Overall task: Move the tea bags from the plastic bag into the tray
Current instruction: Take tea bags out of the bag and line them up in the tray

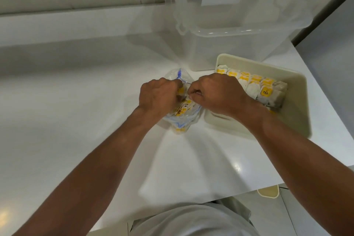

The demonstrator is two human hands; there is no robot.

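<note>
My left hand (158, 96) and right hand (214, 95) are both curled tight on the mouth of the plastic bag (181, 117), which lies mid-counter (76, 101) with tea bags (183, 108) inside. Just right of it, near the counter's right edge, the tray (287, 113) holds a row of tea bags along its far side. A clear bin (239, 30) stands behind.
</note>
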